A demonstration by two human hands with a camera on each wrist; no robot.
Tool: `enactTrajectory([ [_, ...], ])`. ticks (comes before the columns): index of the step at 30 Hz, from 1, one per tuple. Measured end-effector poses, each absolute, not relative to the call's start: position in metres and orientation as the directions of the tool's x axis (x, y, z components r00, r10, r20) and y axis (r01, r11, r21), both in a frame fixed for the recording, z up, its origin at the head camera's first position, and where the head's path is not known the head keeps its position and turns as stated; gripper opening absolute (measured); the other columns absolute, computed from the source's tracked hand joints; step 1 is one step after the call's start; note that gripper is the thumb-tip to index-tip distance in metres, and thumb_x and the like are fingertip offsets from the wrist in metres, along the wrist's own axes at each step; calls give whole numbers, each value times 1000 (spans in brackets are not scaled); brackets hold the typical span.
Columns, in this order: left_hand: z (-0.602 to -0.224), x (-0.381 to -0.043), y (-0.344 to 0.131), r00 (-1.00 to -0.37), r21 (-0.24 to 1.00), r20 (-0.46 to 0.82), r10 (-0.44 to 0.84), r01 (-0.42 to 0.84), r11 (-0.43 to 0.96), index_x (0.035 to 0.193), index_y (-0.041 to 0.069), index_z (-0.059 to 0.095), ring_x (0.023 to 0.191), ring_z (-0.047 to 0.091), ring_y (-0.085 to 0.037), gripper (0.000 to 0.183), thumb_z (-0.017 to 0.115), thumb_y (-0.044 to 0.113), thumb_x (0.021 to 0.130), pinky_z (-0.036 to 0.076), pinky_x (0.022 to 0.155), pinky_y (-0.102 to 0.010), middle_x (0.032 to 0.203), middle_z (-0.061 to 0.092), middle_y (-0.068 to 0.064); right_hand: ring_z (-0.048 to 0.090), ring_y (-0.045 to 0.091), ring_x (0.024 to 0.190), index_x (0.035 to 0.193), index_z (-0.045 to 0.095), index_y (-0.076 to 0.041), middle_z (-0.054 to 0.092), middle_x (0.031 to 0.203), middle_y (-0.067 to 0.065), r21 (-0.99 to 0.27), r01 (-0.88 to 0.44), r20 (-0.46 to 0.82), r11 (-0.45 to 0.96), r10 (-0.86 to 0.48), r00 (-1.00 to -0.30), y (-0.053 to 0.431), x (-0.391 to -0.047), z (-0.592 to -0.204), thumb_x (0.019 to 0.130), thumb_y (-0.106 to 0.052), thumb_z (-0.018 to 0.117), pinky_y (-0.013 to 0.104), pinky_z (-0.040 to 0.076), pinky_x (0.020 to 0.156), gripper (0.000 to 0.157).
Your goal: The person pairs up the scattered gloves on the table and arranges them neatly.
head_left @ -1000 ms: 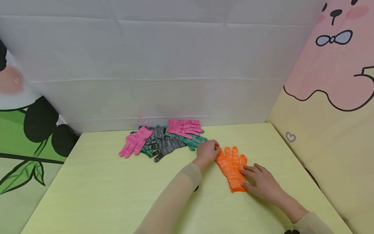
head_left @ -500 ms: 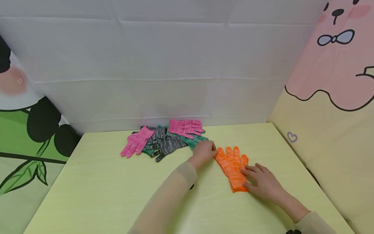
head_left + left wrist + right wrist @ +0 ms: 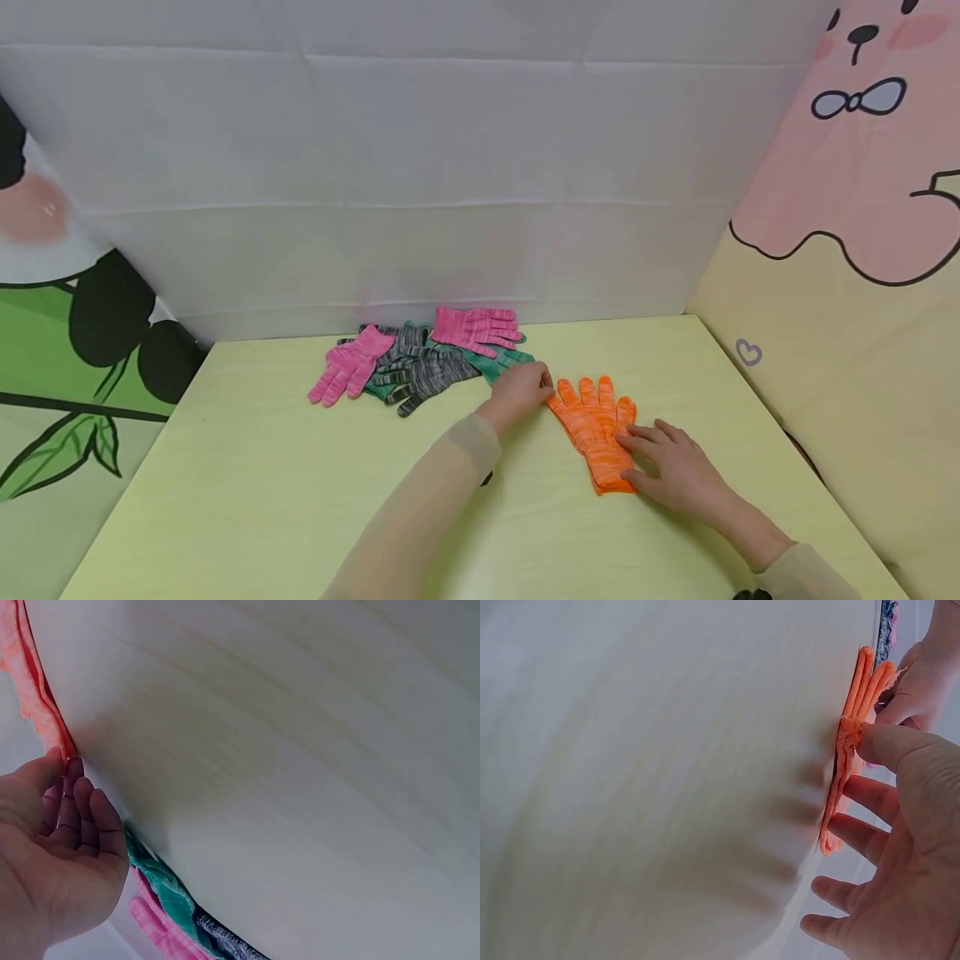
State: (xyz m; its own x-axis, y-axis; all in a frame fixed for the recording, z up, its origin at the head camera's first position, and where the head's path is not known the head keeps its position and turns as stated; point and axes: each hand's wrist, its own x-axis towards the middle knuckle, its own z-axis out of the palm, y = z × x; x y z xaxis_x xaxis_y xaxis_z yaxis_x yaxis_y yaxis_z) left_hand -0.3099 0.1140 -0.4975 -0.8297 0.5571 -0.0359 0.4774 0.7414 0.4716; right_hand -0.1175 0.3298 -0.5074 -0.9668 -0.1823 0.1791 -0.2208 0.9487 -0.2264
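Observation:
An orange knit glove (image 3: 600, 437) lies flat on the table, fingers spread away from me and cuff toward me. Several layers show along its edge in the right wrist view, where the orange glove (image 3: 841, 776) is seen side-on. My left hand (image 3: 516, 392) pinches the tip of its leftmost finger between thumb and fingers; the left wrist view shows this pinch on the orange knit (image 3: 56, 727). My right hand (image 3: 678, 473) rests against the glove's right side, fingers spread and relaxed, with the thumb at the cuff.
At the back of the table (image 3: 247, 467) lies a loose pile: pink gloves (image 3: 472, 327), grey-black gloves (image 3: 435, 372) and green gloves (image 3: 506, 358), partly overlapping. My left hand covers part of a green one. A white cloth wall (image 3: 420, 167) stands behind, with patterned panels at both sides.
My left hand has shifted slightly left, and the glove's pinched fingertip has moved a little with it. The right hand stays in place.

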Motion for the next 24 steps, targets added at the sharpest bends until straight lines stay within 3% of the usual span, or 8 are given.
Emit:
enactTrajectory([
  [6, -499, -309, 117, -800, 450, -17, 600, 530, 719, 99, 19, 69, 83, 58, -11, 16, 59, 28, 90, 48, 76, -28, 91, 64, 9, 36, 44, 124, 128, 58, -20, 52, 131, 6, -231, -211, 174, 950, -173, -969, 329, -116, -506, 84, -49, 63, 61, 27, 96, 53],
  [12, -498, -307, 118, -788, 465, -41, 615, 529, 709, 90, 18, 62, 75, 53, -10, 6, 59, 22, 88, 46, 69, -26, 82, 58, 9, 33, 43, 126, 129, 57, -22, 50, 134, 4, -236, -192, 148, 952, -160, -976, 331, -117, -507, 84, -50, 62, 60, 24, 98, 54],
  [18, -492, -304, 117, -795, 564, -75, 602, 464, 683, 100, 16, 55, 75, 52, -13, 10, 55, 22, 92, 44, 66, -27, 89, 57, 5, 33, 43, 126, 130, 57, -22, 50, 133, 4, -234, -190, 148, 953, -159, -976, 331, -118, -508, 83, -49, 63, 60, 24, 98, 54],
  [24, -492, -301, 118, -814, 467, -51, 579, 493, 734, 103, 14, 56, 74, 53, -14, 11, 56, 18, 93, 45, 67, -28, 87, 58, 4, 34, 40, 126, 129, 57, -23, 52, 131, 3, -244, -189, 153, 951, -155, -976, 331, -118, -509, 84, -51, 62, 59, 25, 98, 54],
])
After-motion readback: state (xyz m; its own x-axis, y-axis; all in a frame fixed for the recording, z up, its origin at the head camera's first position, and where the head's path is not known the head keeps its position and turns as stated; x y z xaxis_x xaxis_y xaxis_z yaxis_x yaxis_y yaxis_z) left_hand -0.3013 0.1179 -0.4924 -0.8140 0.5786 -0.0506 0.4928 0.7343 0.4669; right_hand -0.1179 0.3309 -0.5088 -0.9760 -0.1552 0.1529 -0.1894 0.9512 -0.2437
